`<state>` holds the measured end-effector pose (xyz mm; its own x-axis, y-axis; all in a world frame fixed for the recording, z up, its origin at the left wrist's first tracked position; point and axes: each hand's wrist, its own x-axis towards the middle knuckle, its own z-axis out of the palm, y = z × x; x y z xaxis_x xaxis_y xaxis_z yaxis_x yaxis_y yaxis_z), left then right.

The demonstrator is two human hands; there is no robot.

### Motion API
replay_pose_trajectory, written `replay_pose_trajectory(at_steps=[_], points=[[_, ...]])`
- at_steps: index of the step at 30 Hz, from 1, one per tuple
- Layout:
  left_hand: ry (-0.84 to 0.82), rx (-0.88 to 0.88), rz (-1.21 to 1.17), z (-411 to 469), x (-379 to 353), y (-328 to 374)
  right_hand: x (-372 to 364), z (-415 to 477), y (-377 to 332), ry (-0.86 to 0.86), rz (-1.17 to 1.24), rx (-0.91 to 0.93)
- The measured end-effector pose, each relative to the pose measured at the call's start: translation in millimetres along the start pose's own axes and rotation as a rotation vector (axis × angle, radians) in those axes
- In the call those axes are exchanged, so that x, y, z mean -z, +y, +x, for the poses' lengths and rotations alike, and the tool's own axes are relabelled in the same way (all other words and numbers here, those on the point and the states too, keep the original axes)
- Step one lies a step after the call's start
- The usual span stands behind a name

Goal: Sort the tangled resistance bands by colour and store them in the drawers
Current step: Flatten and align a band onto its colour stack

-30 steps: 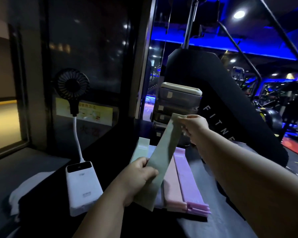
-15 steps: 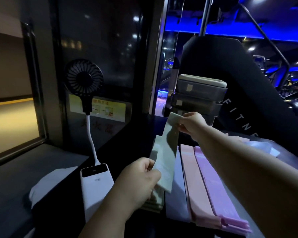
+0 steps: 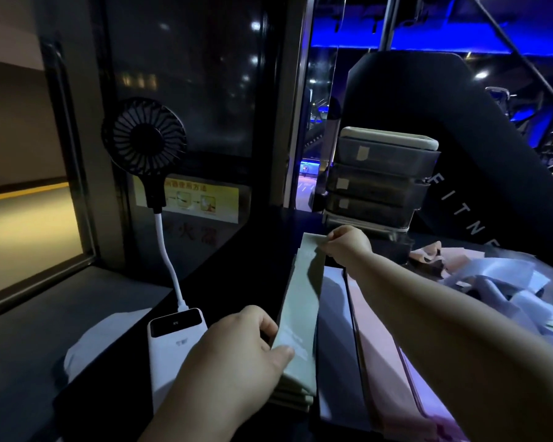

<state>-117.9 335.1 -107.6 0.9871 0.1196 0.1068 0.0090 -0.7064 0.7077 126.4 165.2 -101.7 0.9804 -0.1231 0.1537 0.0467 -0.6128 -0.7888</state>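
near grip: the left hand (image 3: 237, 355) is curled round the near end of the green band (image 3: 300, 301), with the thumb on top and the fingers tucked under its left edge.
far grip: the right hand (image 3: 348, 247) pinches the far end of the same band between thumb and fingertips, knuckles up.
held thing: the band is stretched flat between the two hands, running from 6 o'clock to 12 o'clock.
under it: a green stack (image 3: 296, 398) lies directly below the band; whether the band rests on it along its whole length cannot be told.
sorted rows: at 3 o'clock of the green stack, side by side, lie a pale blue stack (image 3: 332, 362), then a pink stack (image 3: 380, 362), then a purple stack (image 3: 428, 413) by the lower edge.
unsorted: a tangled pile (image 3: 492, 282) of pink and pale blue bands sits at 3 o'clock of the right hand, beyond the forearm.
storage: the dark drawers (image 3: 380, 183), stacked under a pale top, stand at 12 o'clock of the right hand, just behind it.
left side: a white power bank (image 3: 173, 346) lies near the left hand at 9 o'clock, and a black fan (image 3: 144, 138) rises from it on a white stalk.
further left: a white cloth (image 3: 93, 349) lies at 9 o'clock of the power bank.
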Motion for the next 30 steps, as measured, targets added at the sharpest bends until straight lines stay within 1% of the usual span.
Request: replay_pose_trajectory(at_steps=[2,8,16,20,23,28,29,30], points=[[-0.002,-0.001,0.027,0,-1,-1,-3,-1,2,-0.003,-0.026,0.012],[-0.029,-0.013,0.157,2,-5,2,-7,-2,1,-0.052,-0.201,0.064],[-0.05,-0.015,0.233,3,-7,1,-21,4,13,-0.005,-0.225,0.08],[-0.055,-0.021,0.27,3,-9,1,-24,5,15,0.007,-0.311,0.092],[-0.066,-0.003,0.272,4,-8,1,-26,5,16,0.014,-0.307,0.064],[-0.026,-0.031,0.235,5,-9,0,-28,2,21,0.038,-0.265,0.049],[-0.044,-0.021,0.231,7,-11,-1,-28,2,21,0.039,-0.26,0.047],[-0.019,-0.028,0.215,6,-10,-1,-27,2,21,0.039,-0.258,0.045]])
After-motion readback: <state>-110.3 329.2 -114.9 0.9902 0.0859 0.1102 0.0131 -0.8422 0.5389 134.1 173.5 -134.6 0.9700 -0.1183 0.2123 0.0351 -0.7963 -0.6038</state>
